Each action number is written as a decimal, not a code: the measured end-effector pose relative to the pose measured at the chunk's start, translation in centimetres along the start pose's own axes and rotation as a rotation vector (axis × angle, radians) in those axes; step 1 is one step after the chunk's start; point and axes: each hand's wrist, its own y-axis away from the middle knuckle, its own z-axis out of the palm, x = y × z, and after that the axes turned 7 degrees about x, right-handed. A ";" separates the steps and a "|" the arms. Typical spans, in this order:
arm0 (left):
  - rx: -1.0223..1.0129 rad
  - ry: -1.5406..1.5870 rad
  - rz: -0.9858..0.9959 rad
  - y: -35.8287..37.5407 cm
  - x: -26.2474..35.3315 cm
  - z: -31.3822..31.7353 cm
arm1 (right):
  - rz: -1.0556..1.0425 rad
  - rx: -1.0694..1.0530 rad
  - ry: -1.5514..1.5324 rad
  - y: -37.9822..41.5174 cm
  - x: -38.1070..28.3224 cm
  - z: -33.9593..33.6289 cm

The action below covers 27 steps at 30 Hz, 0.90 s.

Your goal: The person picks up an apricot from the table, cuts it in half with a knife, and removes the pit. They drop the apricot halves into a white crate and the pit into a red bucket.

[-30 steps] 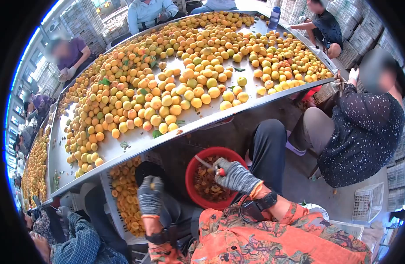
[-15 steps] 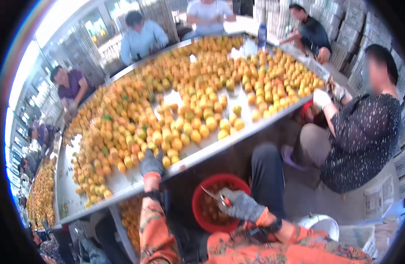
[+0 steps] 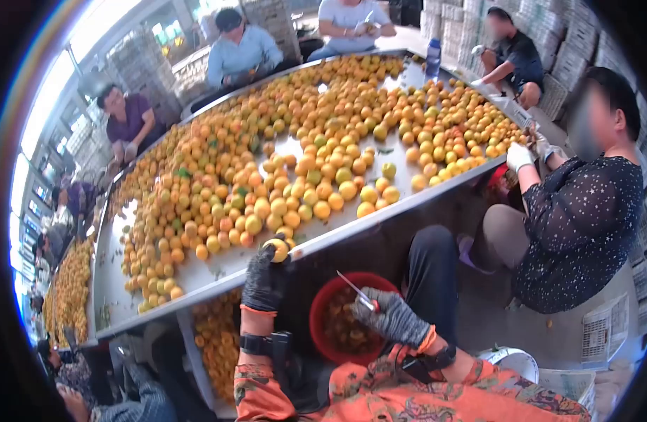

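Note:
My left hand (image 3: 263,281), in a dark grey knit glove with an orange cuff, holds a round yellow-orange fruit (image 3: 276,249) in its fingertips at the front rim of the sloping metal table (image 3: 344,229). Many similar fruits (image 3: 218,204) cover the table. My right hand (image 3: 392,320), gloved alike, is closed round the red handle of a small knife (image 3: 352,287). Its blade points up and left, over a red bowl (image 3: 315,327) with brownish pieces inside, too small to make out. The bowl sits below the table edge, between my hands.
A person in a dark dotted top (image 3: 584,225) sits close on my right, wearing white gloves. Others sit round the far sides. Below the table, at left, a container holds cut-looking fruit (image 3: 218,344). A white bucket (image 3: 513,362) stands by my right elbow. A blue bottle (image 3: 433,58) stands at the far corner.
My left hand has drawn back from among the fruit to the table's front rim, now with a fruit in its fingers. My right hand keeps the knife, shifted slightly right.

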 end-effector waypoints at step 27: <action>-0.683 -0.571 0.361 10.7 -0.7 1.5 | -0.114 -0.151 0.002 1.2 -0.9 5.0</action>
